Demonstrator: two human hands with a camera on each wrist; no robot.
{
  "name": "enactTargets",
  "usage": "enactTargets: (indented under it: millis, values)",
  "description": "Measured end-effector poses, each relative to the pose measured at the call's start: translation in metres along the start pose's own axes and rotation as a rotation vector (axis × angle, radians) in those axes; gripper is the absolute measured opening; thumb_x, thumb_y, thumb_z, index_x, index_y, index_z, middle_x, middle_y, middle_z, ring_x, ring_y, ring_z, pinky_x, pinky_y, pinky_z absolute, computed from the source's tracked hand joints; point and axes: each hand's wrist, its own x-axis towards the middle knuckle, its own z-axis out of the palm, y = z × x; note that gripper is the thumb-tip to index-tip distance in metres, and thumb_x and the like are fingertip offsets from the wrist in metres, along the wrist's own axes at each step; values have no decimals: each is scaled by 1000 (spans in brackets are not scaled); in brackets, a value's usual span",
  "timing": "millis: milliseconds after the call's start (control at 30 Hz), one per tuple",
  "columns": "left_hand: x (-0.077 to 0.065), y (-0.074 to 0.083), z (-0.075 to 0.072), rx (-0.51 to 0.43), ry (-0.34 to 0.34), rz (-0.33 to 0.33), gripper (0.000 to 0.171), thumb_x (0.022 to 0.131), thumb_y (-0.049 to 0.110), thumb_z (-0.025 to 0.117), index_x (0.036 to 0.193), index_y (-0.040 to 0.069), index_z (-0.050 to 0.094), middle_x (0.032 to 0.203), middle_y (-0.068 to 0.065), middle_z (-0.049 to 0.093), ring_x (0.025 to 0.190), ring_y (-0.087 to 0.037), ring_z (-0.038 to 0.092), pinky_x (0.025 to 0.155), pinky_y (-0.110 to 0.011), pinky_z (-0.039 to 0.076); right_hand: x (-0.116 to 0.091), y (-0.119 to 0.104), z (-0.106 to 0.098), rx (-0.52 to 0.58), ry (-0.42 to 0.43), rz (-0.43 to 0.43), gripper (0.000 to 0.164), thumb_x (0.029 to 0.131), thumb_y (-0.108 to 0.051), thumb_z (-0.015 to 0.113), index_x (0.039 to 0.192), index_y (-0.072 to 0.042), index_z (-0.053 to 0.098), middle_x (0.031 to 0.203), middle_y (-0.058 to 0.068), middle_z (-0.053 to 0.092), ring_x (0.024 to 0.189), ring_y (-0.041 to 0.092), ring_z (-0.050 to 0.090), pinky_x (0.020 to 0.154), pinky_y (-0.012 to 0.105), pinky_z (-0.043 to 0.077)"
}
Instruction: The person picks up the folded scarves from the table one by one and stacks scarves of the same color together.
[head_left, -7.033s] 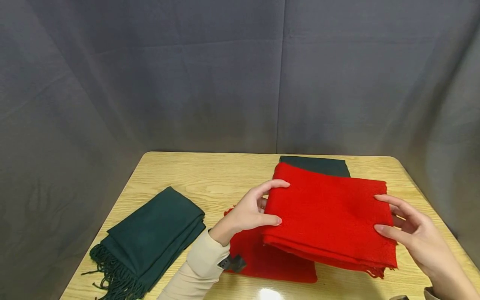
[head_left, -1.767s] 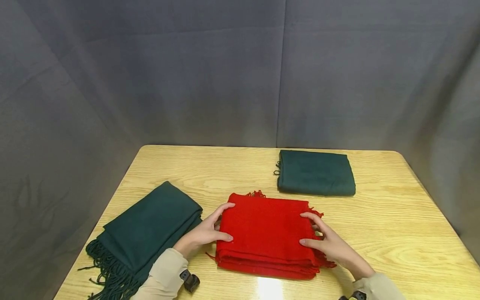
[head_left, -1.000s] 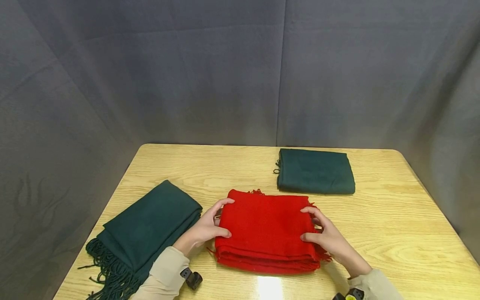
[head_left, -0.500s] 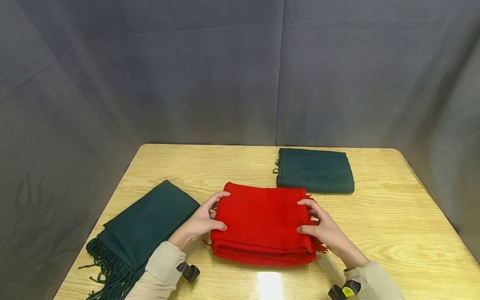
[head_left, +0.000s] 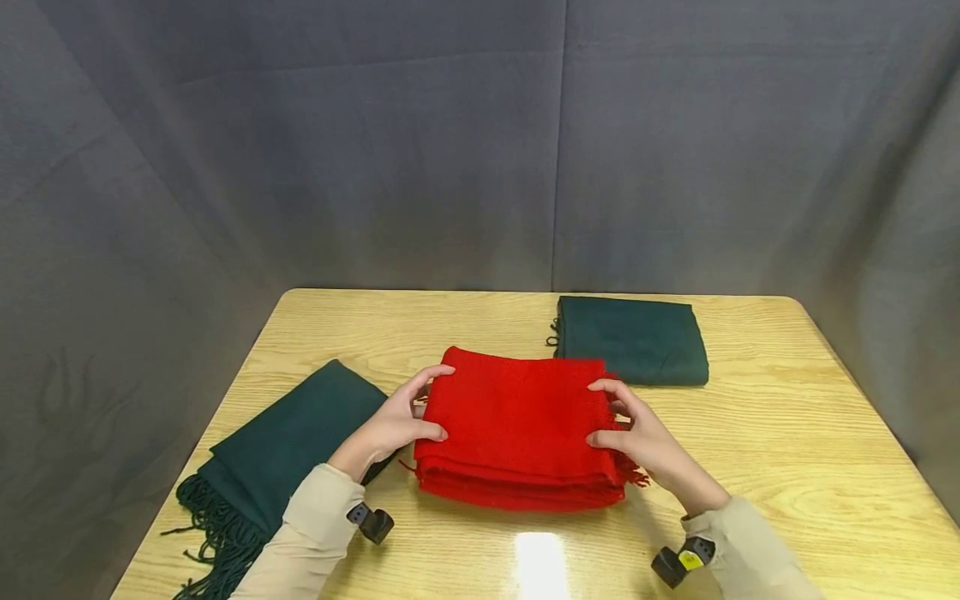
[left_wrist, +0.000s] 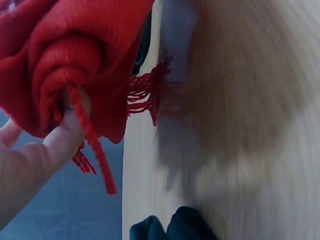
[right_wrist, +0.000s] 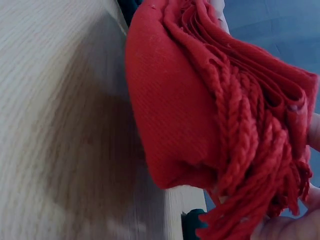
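Note:
A thick stack of folded red scarves is held up between my two hands, its top face tipped towards me. On its left edge my left hand grips, thumb and forefinger over the top and the other fingers tucked under or hidden. My right hand grips the opposite edge, where red fringe hangs out. The left wrist view shows the scarf's underside above the wood, with a shadow below and a loose red strand dangling by a finger.
A folded dark green scarf with long fringe lies at the left of the wooden table, partly behind the left forearm. Another folded green scarf lies at the back right, its corner overlapped by the red stack. A grey curtain hangs behind.
Seven seconds ago one red scarf was held above another on the table; later it lay on top. Since then both hands have lifted the stack and shifted it back and slightly left.

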Motion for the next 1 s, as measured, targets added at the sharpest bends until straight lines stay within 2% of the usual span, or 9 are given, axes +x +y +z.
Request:
enactTargets:
  millis: [233, 833, 1000]
  values:
    - [2, 5, -5, 14, 13, -14, 79, 69, -13, 63, 137, 17, 35, 118, -17, 41, 89, -27, 56, 70, -37, 51, 8, -6, 1, -3, -5, -11, 59, 74, 2, 64, 126, -11, 41, 118, 21, 41, 106, 35, 40, 70, 40, 51]
    - [8, 32, -20, 41, 52, 17, 82, 68, -14, 63, 138, 17, 34, 121, -17, 40, 94, -29, 54, 73, -40, 51, 30, -27, -2, -19, -2, -41, 60, 74, 0, 65, 127, -12, 40, 120, 20, 40, 107, 34, 38, 70, 40, 51]
    - [12, 39, -25, 54, 63, -3, 82, 68, -13, 63, 138, 17, 33, 121, -18, 39, 93, -30, 53, 73, -42, 51, 34, -33, -2, -56, 11, -57, 60, 74, -1, 66, 128, -12, 41, 126, 17, 36, 113, 35, 32, 73, 38, 48]
